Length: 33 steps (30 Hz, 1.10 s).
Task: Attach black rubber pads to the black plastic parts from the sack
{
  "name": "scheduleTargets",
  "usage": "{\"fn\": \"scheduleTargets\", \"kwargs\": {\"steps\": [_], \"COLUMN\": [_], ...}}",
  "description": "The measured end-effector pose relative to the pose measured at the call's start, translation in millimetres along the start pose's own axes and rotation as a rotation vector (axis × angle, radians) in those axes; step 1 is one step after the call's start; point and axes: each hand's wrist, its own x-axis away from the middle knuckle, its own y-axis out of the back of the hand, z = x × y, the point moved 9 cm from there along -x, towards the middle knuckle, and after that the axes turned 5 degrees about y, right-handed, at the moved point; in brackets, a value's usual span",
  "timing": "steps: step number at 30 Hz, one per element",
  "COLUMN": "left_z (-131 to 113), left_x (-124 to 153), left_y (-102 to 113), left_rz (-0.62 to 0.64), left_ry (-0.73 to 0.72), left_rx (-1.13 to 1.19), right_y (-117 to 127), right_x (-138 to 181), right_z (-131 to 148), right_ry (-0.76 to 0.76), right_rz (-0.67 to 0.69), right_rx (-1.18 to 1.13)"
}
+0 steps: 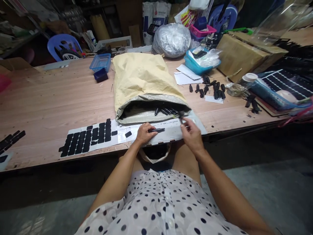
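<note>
My left hand (146, 133) rests at the table's front edge, its fingers closed on a slim black part (159, 130) lying along a white board (171, 128). To its right, my right hand (192, 133) pinches a small dark item (181, 117), too blurred to name. Just beyond both hands gapes the mouth of a big cream paper sack (146, 75), which lies on its side. Several slim black parts (166, 111) show inside that mouth. Left of my left hand, white sheets carry rows of black rounded pads (79, 142), with one loose pad (128, 134) nearby.
An open bag (155, 160) hangs below the table edge between my legs. Small black parts (216, 89) lie at the right, near a blue basin (201, 62) and a cardboard box (246, 55). A blue basket (100, 62) stands left of the sack.
</note>
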Motion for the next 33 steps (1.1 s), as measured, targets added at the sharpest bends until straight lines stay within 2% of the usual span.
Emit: {"fn": "scheduleTargets", "kwargs": {"steps": [2, 4, 7, 10, 13, 18, 22, 24, 27, 31, 33], "left_z": [-1, -2, -5, -7, -7, -6, -5, -5, -6, -8, -9], "left_x": [0, 0, -1, -2, -2, -2, -2, -1, 0, 0, 0], "left_y": [0, 1, 1, 0, -2, -3, -3, -3, -5, -8, -8], "left_rz": [-0.006, -0.010, -0.006, 0.003, 0.001, -0.014, -0.006, 0.002, 0.014, 0.023, 0.022], "left_ry": [0.008, 0.015, 0.016, 0.017, 0.026, 0.032, 0.041, 0.047, 0.050, 0.054, 0.048], "left_rx": [0.002, 0.000, -0.003, 0.000, 0.004, 0.000, 0.001, -0.010, -0.035, -0.067, -0.075], "right_y": [-27, -45, -56, -64, -67, -58, -58, -50, -18, 42, 64], "right_x": [20, 34, 44, 48, 48, 44, 45, 40, 20, -20, -35], "right_z": [26, 43, 57, 60, 56, 53, 47, 45, 30, -18, -48], "right_ry": [0.090, 0.146, 0.204, 0.224, 0.200, 0.178, 0.137, 0.138, 0.089, -0.132, -0.276], "right_rz": [0.093, 0.136, 0.155, 0.212, 0.251, 0.199, 0.221, 0.198, 0.095, -0.093, -0.143], "right_rx": [-0.060, -0.075, -0.048, 0.045, 0.115, 0.118, 0.137, 0.131, 0.218, 0.497, 0.616]}}
